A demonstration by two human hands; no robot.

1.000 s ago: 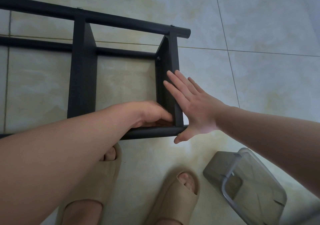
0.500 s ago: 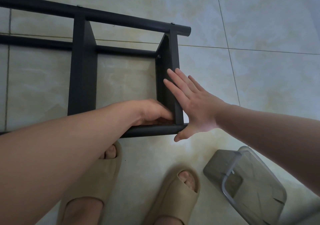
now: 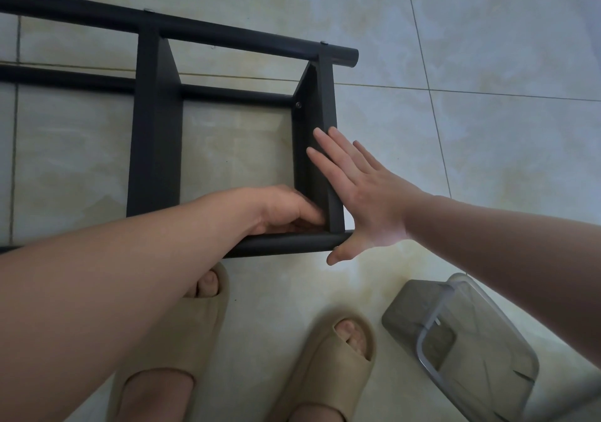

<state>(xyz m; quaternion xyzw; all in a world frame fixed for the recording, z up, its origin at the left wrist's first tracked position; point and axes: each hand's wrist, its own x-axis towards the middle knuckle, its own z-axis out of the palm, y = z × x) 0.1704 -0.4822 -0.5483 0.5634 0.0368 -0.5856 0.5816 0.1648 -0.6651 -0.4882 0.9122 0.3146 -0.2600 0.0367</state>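
The dark metal frame (image 3: 156, 135) lies flat on the tiled floor (image 3: 471, 168) at your feet. It looks rigid and fairly heavy, with smooth painted tubes that could slip, so take it by the flat end plate (image 3: 325, 103) or at a joint. Your right hand (image 3: 367, 207) is spread flat against that plate's outer face. Your left hand (image 3: 286, 207) curls into the inner corner; whether it pinches anything is hidden. A clear plastic container (image 3: 471, 350) lies nearby.

Dim soft daylight, wide-angle edge distortion
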